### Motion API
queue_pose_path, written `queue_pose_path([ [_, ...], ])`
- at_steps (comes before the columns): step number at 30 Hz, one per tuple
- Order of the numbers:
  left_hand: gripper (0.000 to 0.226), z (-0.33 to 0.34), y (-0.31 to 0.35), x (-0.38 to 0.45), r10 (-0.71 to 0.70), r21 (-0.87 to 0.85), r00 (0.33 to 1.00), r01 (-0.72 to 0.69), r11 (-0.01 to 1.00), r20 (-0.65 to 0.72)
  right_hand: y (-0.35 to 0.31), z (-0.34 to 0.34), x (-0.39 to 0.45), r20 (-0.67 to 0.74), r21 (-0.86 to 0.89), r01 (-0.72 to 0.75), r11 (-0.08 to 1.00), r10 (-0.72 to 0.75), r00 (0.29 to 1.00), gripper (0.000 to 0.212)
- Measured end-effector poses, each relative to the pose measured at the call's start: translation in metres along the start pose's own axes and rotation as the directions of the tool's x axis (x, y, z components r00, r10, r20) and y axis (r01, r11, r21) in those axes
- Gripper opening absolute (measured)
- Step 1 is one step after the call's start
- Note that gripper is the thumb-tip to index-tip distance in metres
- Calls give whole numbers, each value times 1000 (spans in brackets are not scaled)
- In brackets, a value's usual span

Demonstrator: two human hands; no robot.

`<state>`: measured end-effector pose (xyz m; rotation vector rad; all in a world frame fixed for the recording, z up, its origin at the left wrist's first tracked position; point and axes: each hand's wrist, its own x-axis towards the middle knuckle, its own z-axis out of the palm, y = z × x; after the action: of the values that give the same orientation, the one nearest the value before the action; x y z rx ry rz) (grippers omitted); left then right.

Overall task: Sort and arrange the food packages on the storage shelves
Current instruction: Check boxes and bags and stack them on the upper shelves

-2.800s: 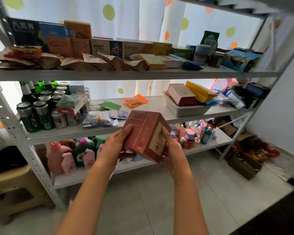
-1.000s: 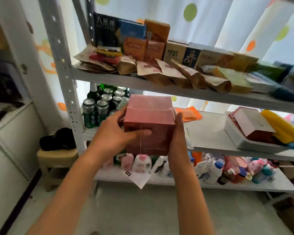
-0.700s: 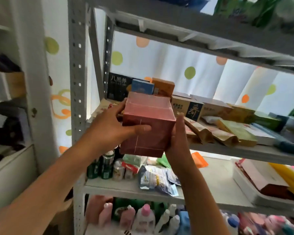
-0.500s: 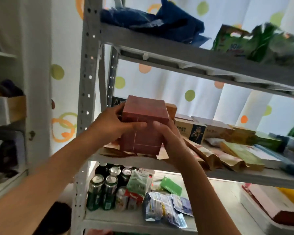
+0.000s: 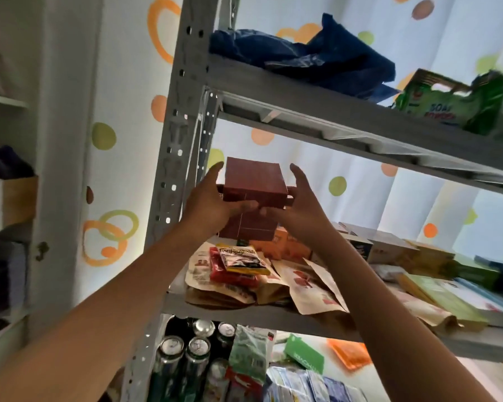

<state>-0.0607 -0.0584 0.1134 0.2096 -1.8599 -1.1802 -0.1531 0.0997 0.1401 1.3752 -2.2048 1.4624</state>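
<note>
A dark red square box (image 5: 254,181) is held up between both hands, above the back left corner of the grey middle shelf (image 5: 244,314). My left hand (image 5: 209,207) grips its left side, thumb across the front face. My right hand (image 5: 302,210) holds the right side, fingers pointing up and thumb on the front. The box's lower part is level with the orange boxes (image 5: 288,245) standing at the back. Whether it rests on anything is hidden. In front lie red and yellow snack packets (image 5: 238,262) on brown paper pouches (image 5: 311,288).
The upper shelf (image 5: 331,103) runs close above the box, carrying a blue bag (image 5: 302,56) and a green soap powder pack (image 5: 447,105). A perforated steel post (image 5: 180,140) stands just left of my left hand. Green cans (image 5: 186,358) and packets fill the shelf below.
Both hands have lifted the red box from waist height up and to the left, into the gap under the upper shelf. My view has tilted upward.
</note>
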Motion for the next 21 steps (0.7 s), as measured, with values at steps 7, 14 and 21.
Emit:
queue_pose_path([
  [7, 83, 4, -30, 53, 91, -39, 996, -91, 995, -8, 24, 28, 55, -104, -58, 65, 996, -70, 992, 57],
  [14, 57, 32, -78, 71, 0, -4, 978, -1, 1000, -206, 66, 57, 109, -26, -239, 62, 969, -70, 997, 42],
  [21, 49, 43, -119, 86, -81, 281, 987, 119, 952, -141, 111, 74, 134, 170, -327, -10, 945, 69, 983, 42],
])
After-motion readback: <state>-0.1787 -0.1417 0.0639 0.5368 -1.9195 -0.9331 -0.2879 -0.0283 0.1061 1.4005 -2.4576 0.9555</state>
